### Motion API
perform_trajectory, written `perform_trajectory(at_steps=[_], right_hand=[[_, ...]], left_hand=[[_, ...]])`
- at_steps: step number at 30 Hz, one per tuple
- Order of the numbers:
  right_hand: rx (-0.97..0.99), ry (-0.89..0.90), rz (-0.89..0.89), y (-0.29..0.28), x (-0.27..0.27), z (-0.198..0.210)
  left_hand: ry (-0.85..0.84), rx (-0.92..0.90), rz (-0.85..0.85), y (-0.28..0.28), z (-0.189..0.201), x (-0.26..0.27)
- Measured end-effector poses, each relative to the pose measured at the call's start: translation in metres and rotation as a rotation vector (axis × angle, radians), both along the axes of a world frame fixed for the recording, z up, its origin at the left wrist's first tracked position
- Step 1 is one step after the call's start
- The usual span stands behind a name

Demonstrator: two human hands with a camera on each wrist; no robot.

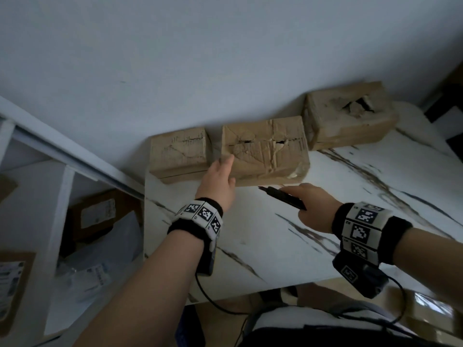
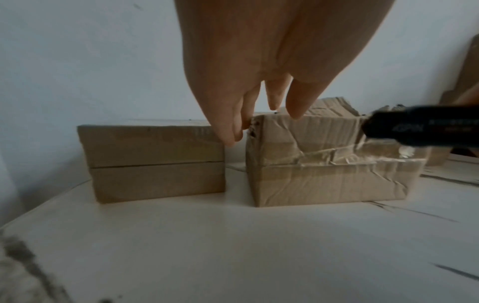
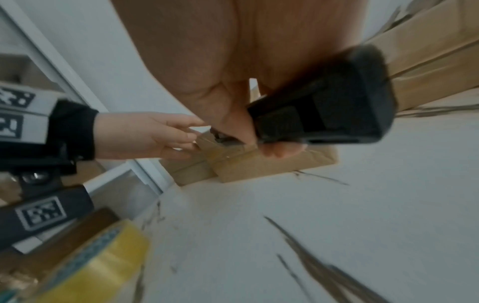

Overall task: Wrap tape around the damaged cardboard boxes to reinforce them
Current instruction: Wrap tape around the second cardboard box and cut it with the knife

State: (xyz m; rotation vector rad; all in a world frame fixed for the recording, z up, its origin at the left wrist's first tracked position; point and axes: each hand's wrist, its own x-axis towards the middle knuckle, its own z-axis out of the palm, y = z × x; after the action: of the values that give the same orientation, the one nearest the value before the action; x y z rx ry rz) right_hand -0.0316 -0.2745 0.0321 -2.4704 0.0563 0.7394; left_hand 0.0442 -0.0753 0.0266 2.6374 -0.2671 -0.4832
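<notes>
Three cardboard boxes are sitting in a row against the pale wall (image 1: 225, 58) at the far edge of a white, dark-veined marble-look table (image 1: 325, 221): a left box (image 1: 179, 154), a middle box (image 1: 265, 149) with a torn, cracked top, and a right box (image 1: 348, 118) with a ragged hole in its top. The middle box is already wearing clear, wrinkled tape across its front face, as the left wrist view shows. The left hand (image 1: 219, 181) is reaching with straight, relaxed fingers to the middle box's near left corner, in the gap between it and the left box, gripping nothing. The right hand (image 1: 313, 206) is curling around a black utility knife (image 1: 283, 196), its tip pointing toward the front of the middle box, just short of it. One roll of yellowish tape (image 3: 103, 264) is showing at the lower left of the right wrist view, blurred; I cannot tell what it is resting on. To the left of the table, white shelving (image 1: 62, 196) is holding labelled parcels (image 1: 97, 214) and plastic mailers.
</notes>
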Motion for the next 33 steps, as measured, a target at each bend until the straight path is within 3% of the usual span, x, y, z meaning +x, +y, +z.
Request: perform_trajectory(at_steps=[5,12,22,24,27,29,33], right_hand=[[-0.202,0.074,-0.038,-0.039,-0.017,-0.023],[-0.429,0.063,0.021,-0.085,-0.022,-0.038],[-0.414,0.076,0.018,-0.132,-0.011,-0.036],[-0.35,-0.003,-0.013,-0.126,-0.007,-0.03],[-0.173,-0.305,-0.041,-0.107,0.001,-0.008],[-0.139,-0.422,0.062,-0.092,0.007,0.002],[-0.224,-0.322,0.3,-0.07,0.018,0.001]], left_hand=[[0.02,0.149,0.051,-0.019,0.001,-0.009],[-0.044,0.112,0.088,-0.029,0.006,-0.023],[-0.112,0.082,0.321,-0.062,0.007,-0.054],[-0.083,0.126,0.364,-0.067,0.009,-0.056],[-0.018,0.17,0.361,-0.076,0.01,-0.059],[0.023,0.208,0.319,-0.08,0.009,-0.061],[-0.013,0.251,0.28,-0.075,0.008,-0.067]])
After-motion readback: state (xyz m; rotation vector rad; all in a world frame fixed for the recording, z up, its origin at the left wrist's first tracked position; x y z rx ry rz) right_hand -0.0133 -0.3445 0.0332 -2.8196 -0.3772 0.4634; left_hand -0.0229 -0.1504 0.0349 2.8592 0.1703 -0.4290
